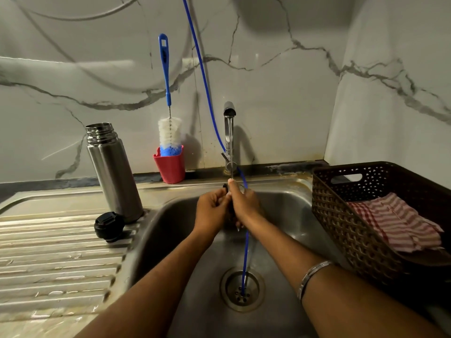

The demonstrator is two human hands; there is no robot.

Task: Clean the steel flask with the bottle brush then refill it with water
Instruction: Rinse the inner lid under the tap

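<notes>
Steel flask stands uncapped on the draining board, left of the sink basin; its black lid lies just beside the base. Bottle brush untouched, upright in a red cup. Both the left hand and the right hand are under the running tap, fingers closed around a small dark part, unidentifiable. Scrubbing and refilling look still ahead. Brown basket holds striped cloths.
</notes>
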